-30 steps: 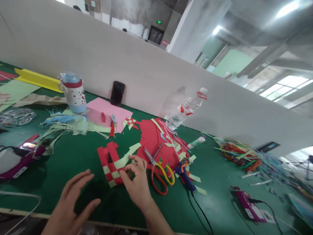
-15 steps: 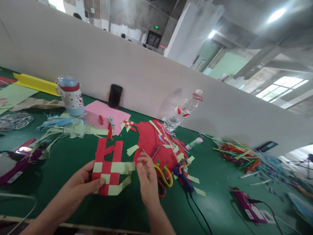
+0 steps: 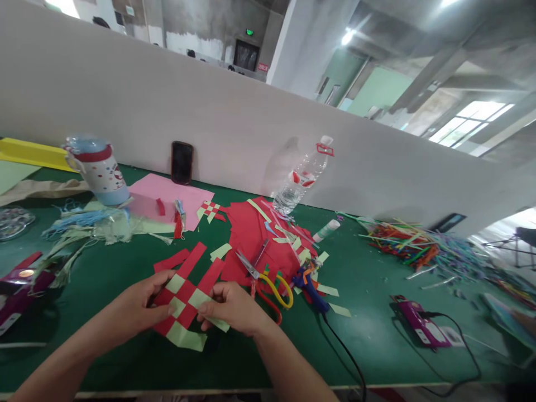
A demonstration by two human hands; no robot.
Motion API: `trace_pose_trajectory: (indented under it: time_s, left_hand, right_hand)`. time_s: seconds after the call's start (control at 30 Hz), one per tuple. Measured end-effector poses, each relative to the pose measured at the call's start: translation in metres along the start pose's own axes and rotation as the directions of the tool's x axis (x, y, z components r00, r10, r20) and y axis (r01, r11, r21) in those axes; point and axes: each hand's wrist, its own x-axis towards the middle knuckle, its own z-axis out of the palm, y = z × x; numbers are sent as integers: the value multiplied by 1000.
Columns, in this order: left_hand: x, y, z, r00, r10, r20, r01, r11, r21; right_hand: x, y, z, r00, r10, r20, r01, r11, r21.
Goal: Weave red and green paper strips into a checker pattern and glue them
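A woven checkerboard of red and pale green paper strips (image 3: 184, 298) is held above the green table, tilted. My left hand (image 3: 153, 301) pinches its left edge, thumb on top. On its right side my right hand (image 3: 232, 306) grips a pale green strip between thumb and fingers. Loose red strip ends point up and away; pale green ends hang at the lower right. Just beyond lies a loose red strip (image 3: 171, 260). Scissors with yellow and red handles (image 3: 274, 287) lie open-bladed right of my right hand, by a pile of red paper (image 3: 247, 223).
A blue glue gun (image 3: 312, 293) with a black cord lies right of the scissors. Behind stand a bottle (image 3: 299, 181), a phone (image 3: 182, 162) and a cup (image 3: 100, 173). Purple devices (image 3: 421, 324) and colourful strips (image 3: 406, 243) lie at the sides.
My right hand has moved left and down from beside the weave and taken hold of its right side. The weave is now turned at an angle. The camera view has shifted.
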Motion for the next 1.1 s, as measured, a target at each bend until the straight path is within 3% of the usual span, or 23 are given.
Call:
trace_pose_trajectory:
  time_s: [0.17, 0.33, 0.47, 0.57, 0.7, 0.83, 1.1]
  left_hand:
    - [4, 6, -2, 993, -12, -117, -7, 987, -163]
    - [7, 2, 9, 973, -30, -227, -32, 963, -267]
    - [7, 0, 16, 945, -15, -327, -49, 981, -188]
    - [6, 2, 16, 942, -11, -337, -44, 987, -156]
    - [1, 3, 15, 946, -53, -319, -33, 966, -258]
    - [-3, -1, 19, 962, -106, -250, -11, 905, -426]
    - [-10, -13, 25, 967, -108, -231, -11, 887, -462]
  right_hand:
    - [9, 9, 6, 982, -85, -170, 105, 989, 109]
    - [16, 17, 19, 948, -71, -310, 153, 956, 251]
    - [17, 19, 21, 952, -84, -295, 156, 961, 228]
    - [15, 16, 21, 957, -176, -229, 225, 951, 212]
    - [14, 13, 20, 953, -254, -167, 291, 921, 260]
    - [17, 15, 21, 948, -258, -185, 300, 918, 259]
    - [14, 12, 25, 936, -315, -158, 341, 923, 177]
